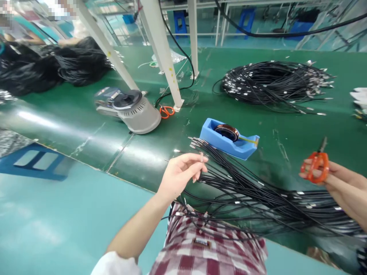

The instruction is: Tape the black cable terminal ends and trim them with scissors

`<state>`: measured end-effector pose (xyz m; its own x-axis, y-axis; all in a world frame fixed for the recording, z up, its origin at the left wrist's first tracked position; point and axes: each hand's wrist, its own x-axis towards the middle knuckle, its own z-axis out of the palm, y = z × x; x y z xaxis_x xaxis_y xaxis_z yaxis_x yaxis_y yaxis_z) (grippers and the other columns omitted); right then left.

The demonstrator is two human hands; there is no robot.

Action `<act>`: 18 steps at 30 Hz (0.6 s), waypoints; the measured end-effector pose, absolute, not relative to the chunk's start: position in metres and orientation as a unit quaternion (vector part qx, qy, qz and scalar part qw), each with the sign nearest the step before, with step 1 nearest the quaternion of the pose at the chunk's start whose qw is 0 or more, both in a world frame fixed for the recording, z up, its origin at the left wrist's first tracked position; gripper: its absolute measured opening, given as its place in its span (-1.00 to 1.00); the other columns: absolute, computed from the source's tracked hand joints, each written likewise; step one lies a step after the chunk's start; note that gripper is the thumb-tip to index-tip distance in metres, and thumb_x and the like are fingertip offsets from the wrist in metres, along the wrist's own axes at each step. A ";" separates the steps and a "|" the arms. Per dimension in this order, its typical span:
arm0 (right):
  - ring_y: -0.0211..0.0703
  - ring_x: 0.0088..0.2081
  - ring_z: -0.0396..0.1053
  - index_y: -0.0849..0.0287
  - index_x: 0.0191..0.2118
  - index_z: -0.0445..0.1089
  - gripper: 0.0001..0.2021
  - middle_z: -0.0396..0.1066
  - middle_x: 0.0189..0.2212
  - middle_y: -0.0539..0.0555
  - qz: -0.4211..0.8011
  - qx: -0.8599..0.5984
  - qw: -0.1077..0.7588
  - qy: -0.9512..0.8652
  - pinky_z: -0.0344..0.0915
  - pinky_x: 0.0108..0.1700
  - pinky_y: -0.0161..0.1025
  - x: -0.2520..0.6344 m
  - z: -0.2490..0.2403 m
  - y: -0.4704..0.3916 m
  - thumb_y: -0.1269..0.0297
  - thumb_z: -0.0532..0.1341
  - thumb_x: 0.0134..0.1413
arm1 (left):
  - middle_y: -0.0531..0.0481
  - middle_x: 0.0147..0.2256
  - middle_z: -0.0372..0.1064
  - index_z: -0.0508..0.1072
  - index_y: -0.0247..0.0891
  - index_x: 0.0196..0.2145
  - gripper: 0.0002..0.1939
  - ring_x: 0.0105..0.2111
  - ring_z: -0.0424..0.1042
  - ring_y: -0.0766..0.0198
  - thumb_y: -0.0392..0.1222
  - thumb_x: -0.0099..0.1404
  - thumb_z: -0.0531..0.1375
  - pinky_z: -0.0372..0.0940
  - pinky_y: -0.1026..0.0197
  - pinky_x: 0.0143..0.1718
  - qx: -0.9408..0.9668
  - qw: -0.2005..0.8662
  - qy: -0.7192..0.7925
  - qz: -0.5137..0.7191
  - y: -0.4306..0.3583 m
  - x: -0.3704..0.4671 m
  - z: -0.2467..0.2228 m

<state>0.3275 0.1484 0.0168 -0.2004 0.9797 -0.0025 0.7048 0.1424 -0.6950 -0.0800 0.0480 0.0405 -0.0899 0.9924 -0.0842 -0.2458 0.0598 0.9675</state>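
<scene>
My left hand (185, 172) is above the near end of a bundle of black cables (258, 194), thumb and fingertips pinched together. A small pale piece shows at its fingertips, too small to name. Out to the right, my right hand (338, 177) has its fingers through the orange handles of a pair of scissors (317, 166), whose dark blades point up and away. Beyond the bundle stands a blue tape dispenser (226, 143) with a roll of amber tape (228, 131). The cables have metal-tipped ends and pale tags; some lie across my checked apron (200, 248).
A coil of black cables (272, 82) lies at the back right of the green table (197, 109). Left of centre are a grey round machine (134, 110) and another orange-handled pair of scissors (167, 112). White posts (162, 49) rise behind. More cable bundles (77, 61) lie far left.
</scene>
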 end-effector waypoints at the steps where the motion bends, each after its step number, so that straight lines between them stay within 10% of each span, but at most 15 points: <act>1: 0.01 -0.28 0.50 -0.09 -0.24 0.44 -0.65 0.50 -0.21 0.31 0.398 -0.560 0.268 -0.675 0.42 -0.26 -0.10 0.308 0.027 0.139 -0.22 0.18 0.08 | -0.05 -0.45 0.48 0.55 -0.32 -0.19 -0.82 -0.59 0.31 0.41 -0.20 0.26 0.28 0.23 0.33 -0.58 0.390 0.568 0.463 0.557 0.049 -0.076 0.043; 8: -0.21 -0.51 0.31 0.11 -0.28 0.33 -0.67 0.34 -0.55 -0.02 0.650 -0.394 0.203 -0.617 0.27 -0.43 -0.24 0.194 0.050 0.107 -0.08 0.22 0.13 | 0.01 -0.46 0.50 0.31 -0.25 -0.03 -0.65 -0.66 0.37 0.40 -0.23 0.26 0.30 0.27 0.39 -0.66 0.348 0.651 0.421 0.528 0.047 -0.053 0.051; 13: -0.17 -0.32 0.32 0.12 -0.26 0.33 -0.67 0.39 -0.33 0.01 0.446 -0.364 0.174 -0.799 0.23 -0.22 -0.20 0.166 0.053 0.108 0.00 0.35 0.00 | -0.02 -0.46 0.51 0.34 -0.31 -0.08 -0.73 -0.64 0.44 0.35 -0.24 0.30 0.26 0.36 0.35 -0.63 0.323 0.665 0.406 0.537 0.043 -0.052 0.049; 18: -0.29 -0.50 0.24 0.16 -0.43 0.27 -0.56 0.30 -0.56 -0.13 0.206 -0.321 0.209 -0.901 0.05 -0.25 -0.20 0.153 0.049 0.113 -0.07 0.43 -0.13 | -0.04 -0.45 0.53 0.35 -0.30 -0.16 -0.86 -0.65 0.45 0.34 -0.23 0.36 0.20 0.37 0.35 -0.65 0.303 0.675 0.382 0.553 0.041 -0.054 0.045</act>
<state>0.1526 0.1129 0.0492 -0.7064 0.6644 0.2441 0.4925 0.7091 -0.5046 -0.0535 0.0406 0.0449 0.0959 0.9787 -0.1813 -0.5159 0.2046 0.8319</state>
